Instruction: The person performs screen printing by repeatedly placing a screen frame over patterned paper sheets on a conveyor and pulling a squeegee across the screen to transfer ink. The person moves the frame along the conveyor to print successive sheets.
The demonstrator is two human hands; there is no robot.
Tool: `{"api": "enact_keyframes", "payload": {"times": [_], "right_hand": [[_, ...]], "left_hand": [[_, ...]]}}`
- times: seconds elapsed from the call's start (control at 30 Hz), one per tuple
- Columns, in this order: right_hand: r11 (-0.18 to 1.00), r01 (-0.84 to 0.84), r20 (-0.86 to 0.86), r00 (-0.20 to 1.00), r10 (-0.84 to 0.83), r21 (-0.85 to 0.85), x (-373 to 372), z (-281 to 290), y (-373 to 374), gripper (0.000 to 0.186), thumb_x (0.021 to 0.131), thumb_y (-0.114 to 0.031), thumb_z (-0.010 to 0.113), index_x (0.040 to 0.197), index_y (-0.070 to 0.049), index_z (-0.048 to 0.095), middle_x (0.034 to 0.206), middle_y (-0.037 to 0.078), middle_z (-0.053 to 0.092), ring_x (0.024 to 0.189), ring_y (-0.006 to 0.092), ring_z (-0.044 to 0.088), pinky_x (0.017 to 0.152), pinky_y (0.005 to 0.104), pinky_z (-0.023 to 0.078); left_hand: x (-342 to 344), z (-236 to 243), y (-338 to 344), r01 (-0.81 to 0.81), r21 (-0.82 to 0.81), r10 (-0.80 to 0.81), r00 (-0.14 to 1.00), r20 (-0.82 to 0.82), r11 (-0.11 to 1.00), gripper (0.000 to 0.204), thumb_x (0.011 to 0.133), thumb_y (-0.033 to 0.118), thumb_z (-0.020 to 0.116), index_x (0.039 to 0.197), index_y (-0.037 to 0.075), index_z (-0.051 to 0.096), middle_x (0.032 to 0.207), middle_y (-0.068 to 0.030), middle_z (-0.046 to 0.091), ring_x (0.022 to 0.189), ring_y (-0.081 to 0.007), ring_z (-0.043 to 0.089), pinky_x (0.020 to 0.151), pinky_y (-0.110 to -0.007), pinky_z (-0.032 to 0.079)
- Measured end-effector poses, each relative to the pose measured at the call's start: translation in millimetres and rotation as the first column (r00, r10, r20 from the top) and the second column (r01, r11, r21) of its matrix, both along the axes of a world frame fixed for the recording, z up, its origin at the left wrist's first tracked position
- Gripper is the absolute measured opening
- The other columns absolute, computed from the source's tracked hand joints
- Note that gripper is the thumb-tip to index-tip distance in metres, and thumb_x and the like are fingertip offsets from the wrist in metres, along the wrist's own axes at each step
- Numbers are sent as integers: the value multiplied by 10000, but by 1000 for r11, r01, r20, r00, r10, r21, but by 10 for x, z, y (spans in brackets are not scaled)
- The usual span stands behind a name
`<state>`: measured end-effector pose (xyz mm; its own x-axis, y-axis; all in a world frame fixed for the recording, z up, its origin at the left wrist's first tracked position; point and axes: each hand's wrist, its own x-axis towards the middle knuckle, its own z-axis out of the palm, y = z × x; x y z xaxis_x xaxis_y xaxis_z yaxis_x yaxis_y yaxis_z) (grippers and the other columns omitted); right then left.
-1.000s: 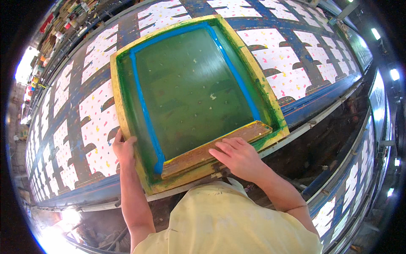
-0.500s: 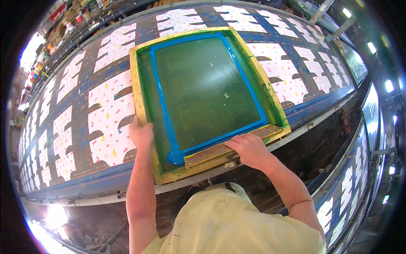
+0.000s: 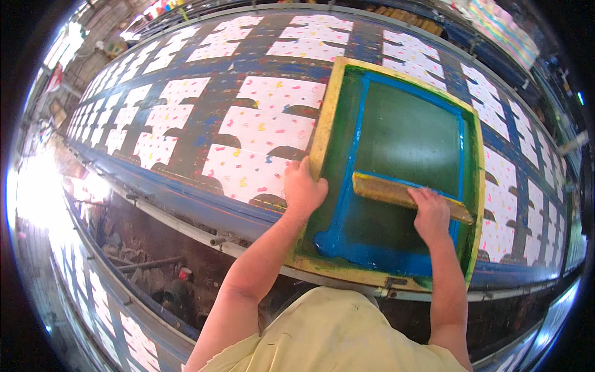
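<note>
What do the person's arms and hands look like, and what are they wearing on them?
The left hand and right hand are bare, with no gloves, and I can't see a watch or bracelet on either wrist. Both forearms are uncovered too. The pale yellow shirt has short sleeves and a few small dark marks.

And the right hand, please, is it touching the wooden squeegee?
Touching. The head view shows it: the right hand has its fingers bent onto the wooden squeegee, overlapping it with no visible gap.
</note>
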<state>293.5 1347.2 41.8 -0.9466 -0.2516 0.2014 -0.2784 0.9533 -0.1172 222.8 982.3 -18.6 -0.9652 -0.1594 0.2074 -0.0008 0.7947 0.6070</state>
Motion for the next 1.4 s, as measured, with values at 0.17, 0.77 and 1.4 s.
{"api": "enact_keyframes", "payload": {"times": [0.17, 0.77, 1.4], "right_hand": [[999, 2, -23, 1000, -1, 43, -1318, -77, 337, 525, 906, 57, 635, 1360, -152, 796, 1240, 163, 789, 1135, 417, 749, 1006, 536, 595], [994, 37, 13, 999, -39, 100, -4135, -286, 1066, 500, 995, -83, 731, 1493, -117, 722, 1406, 185, 772, 1245, 443, 746, 1073, 567, 580], [996, -64, 298, 954, 44, 57, -482, 444, 27, 354, 905, -151, 841, 1257, -118, 847, 1180, 183, 821, 1132, 422, 783, 980, 559, 624]], "left_hand": [[-12, 75, 80, -61, -13, 62, 997, 50, 998, 604, 949, 269, 857, 1431, -58, 703, 1307, -274, 702, 1267, -472, 660, 1107, -538, 555], [-22, 67, 178, -105, -128, 108, 994, 17, 986, 515, 972, 230, 839, 1387, -27, 677, 1307, -250, 674, 1259, -461, 640, 1072, -557, 550], [33, 123, 90, -23, -46, 23, 1000, -16, 999, 642, 986, 251, 815, 1558, 20, 635, 1299, -274, 674, 1243, -483, 655, 1071, -573, 565]]}}
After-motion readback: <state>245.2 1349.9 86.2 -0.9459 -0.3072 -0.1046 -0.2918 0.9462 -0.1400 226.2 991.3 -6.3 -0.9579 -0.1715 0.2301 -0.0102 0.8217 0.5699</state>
